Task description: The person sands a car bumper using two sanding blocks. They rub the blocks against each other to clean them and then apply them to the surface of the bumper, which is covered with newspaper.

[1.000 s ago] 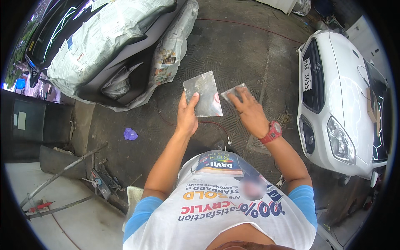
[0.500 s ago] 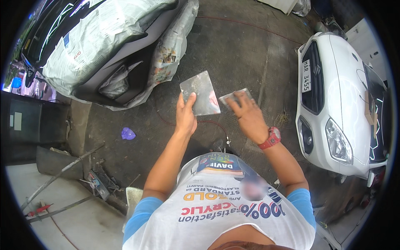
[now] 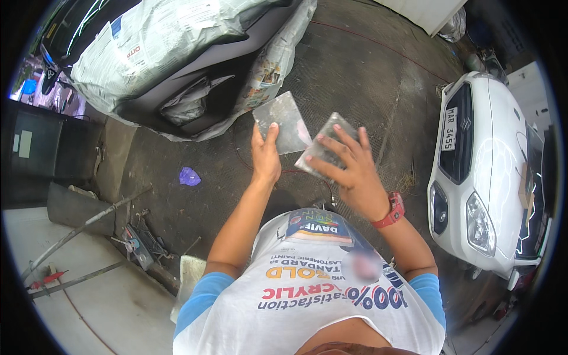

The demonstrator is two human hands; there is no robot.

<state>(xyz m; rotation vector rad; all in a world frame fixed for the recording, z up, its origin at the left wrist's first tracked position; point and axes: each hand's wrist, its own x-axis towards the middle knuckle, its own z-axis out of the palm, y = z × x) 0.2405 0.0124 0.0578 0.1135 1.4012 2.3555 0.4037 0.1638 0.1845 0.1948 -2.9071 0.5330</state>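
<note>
A thin, square grey plate point(image 3: 283, 118) with a pale pink smear near its right edge rests in my left hand point(image 3: 266, 158). My left thumb presses on its face, and the other fingers are behind it. My right hand point(image 3: 360, 177), with a red watch on the wrist, grips a smaller rectangular grey plate point(image 3: 320, 150). Its fingers spread across the top face, and the thumb is hidden. The smaller plate is tilted, close beside the right edge of the square one; whether they touch I cannot tell.
At the upper left stands a dark car point(image 3: 195, 65) masked with newspaper, its bumper facing me. A white car point(image 3: 497, 171) is on the right. A purple crumpled bag point(image 3: 189, 176) and a thin red hose point(image 3: 355, 32) lie on the floor. Metal bars point(image 3: 89, 225) jut out at left.
My right hand has turned and moved left, bringing the smaller plate to the square plate's edge with more of its face showing. The surroundings have shifted in view.
</note>
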